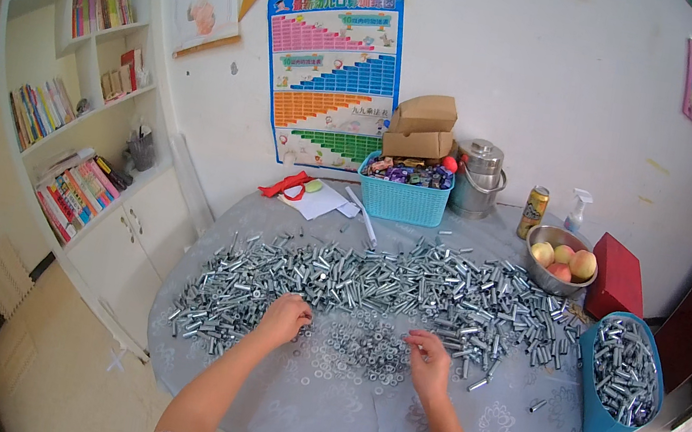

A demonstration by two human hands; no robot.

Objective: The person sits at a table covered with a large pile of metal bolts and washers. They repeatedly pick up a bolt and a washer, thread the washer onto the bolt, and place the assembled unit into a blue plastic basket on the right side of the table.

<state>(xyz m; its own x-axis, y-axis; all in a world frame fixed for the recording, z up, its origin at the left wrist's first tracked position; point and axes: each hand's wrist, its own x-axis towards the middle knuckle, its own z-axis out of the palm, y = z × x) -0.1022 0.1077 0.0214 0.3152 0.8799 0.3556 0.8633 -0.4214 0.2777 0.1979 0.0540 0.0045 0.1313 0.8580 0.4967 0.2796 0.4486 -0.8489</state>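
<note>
Judging by the piles, most remains: bolts (pixel 372 279) cover the bench (pixel 352 407) toward 12 o'clock; the blue bin (pixel 622 373) at 3 o'clock holds some. Left hand (pixel 285 317) curled on washers (pixel 357 344); right hand (pixel 429 362) pinching something small.

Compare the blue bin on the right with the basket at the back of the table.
The blue bin has solid walls, is tilted and holds metal bolts. The basket is lighter turquoise, has slotted walls, stands upright by the wall and holds small colourful items. Both are blue-toned containers on the table.

arms: bare forearms | sleeves: black, at upper arm | hands: ungloved
</note>
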